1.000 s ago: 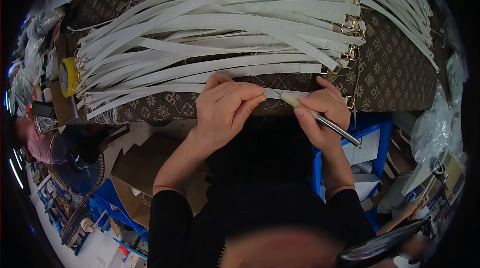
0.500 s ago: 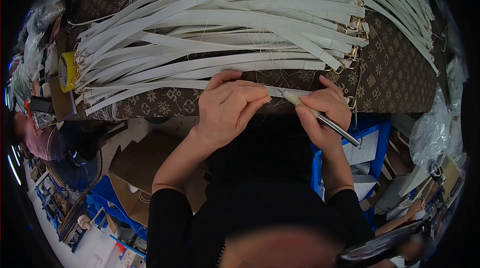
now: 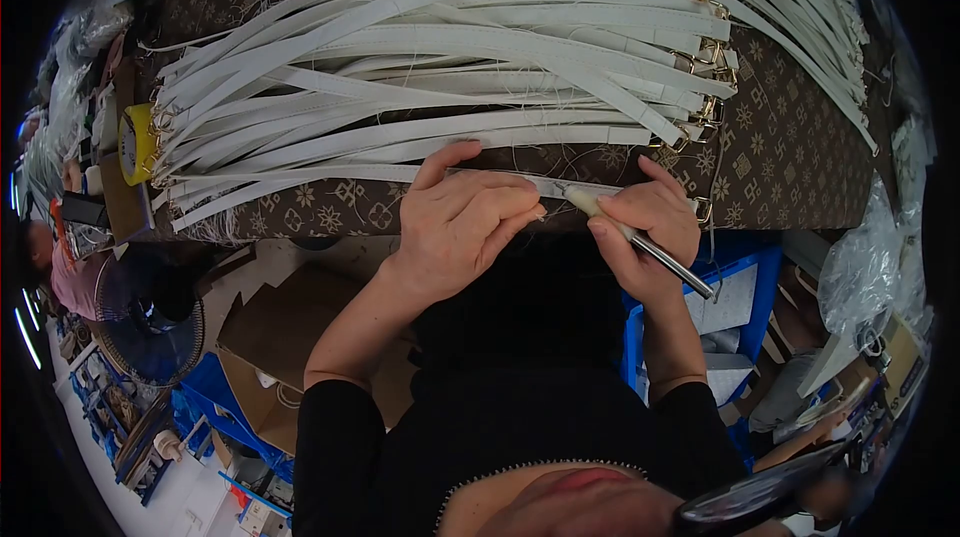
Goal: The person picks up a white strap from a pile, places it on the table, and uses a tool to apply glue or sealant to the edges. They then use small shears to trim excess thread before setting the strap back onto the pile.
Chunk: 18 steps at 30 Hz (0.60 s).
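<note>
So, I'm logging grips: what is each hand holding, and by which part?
The right hand holds a pen-like tool by its pale grip; the left hand pinches a white strap partway along its length.

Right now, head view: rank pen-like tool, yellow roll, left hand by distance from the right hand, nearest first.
From the right hand:
1. Pen-like tool: in its grip.
2. Left hand: just to the left, over the same strap.
3. Yellow roll: far left, by the strap pile's left end.
</note>
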Tool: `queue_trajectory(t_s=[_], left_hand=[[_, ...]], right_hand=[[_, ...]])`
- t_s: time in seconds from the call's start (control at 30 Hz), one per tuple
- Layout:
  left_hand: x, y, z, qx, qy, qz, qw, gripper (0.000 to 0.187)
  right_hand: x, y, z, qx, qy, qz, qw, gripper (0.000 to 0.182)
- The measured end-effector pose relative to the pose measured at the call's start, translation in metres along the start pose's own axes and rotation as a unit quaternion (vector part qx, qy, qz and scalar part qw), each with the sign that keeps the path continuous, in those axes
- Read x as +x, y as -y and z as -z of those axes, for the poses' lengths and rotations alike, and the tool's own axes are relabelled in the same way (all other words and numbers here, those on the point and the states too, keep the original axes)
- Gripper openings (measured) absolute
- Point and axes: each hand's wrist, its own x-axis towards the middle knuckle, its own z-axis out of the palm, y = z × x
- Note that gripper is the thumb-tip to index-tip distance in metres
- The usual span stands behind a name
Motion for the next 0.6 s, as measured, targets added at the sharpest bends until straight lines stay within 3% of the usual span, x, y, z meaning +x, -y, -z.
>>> queue_trajectory(t_s=[0.6], left_hand=[[-0.0008, 0.0018, -0.0007, -0.008, -0.003, -0.005, 1.0, 0.021]], right_hand=[[0.0009, 0.0003, -0.0005, -0.006, 0.002, 0.006, 1.0, 0.018]])
